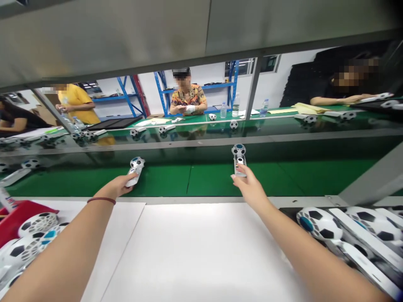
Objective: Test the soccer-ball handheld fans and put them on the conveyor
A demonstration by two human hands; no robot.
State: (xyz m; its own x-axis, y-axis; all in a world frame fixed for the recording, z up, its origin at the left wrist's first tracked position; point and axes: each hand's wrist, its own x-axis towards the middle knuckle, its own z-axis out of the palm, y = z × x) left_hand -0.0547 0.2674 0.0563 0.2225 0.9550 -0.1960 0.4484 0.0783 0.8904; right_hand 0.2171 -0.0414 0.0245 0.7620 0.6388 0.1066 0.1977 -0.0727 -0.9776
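Observation:
My left hand is closed around the white handle of a handheld fan whose round head has a soccer-ball pattern. That fan leans over the green conveyor belt, head pointing away from me. Farther right, my right hand pinches the lower handle of a second soccer-ball fan. Its handle seems to have an uncovered inside, with small parts showing near my fingertips. Both forearms reach across the white work surface.
A red bin with fans is at my left; more fans lie in a dark tray at right. A metal post rises on the right, under an overhead panel. Several people sit or stand across the belt, near water bottles.

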